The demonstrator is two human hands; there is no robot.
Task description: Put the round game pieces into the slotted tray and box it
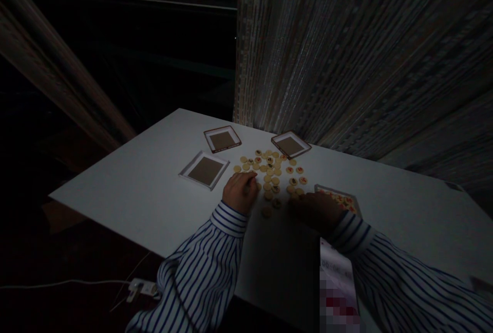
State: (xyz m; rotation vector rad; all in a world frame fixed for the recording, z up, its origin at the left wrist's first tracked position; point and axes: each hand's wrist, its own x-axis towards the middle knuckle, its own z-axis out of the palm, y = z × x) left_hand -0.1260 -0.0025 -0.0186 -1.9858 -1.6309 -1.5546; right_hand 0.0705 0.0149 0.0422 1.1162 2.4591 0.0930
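Round wooden Chinese chess pieces (268, 179) lie loosely spread across the white table, several face up with red or dark characters and others blank side up. At the left edge of the spread, my left hand (239, 192) rests with its fingers curled in; whatever they may hold is hidden. My right hand (318, 210) is low over the right side, in deep shadow, its fingertips close to a few pieces. Partly behind that hand stands a shallow box (357, 203) with rows of red-marked pieces inside. The right fingers are too dark to make out.
Three shallow box parts with brown inner bottoms lie around the pieces: one at left (211, 185), one at back left (238, 144), one at back right (306, 151). A lit phone (337, 266) lies near my right forearm. A power strip (142, 287) is beyond the table's left edge.
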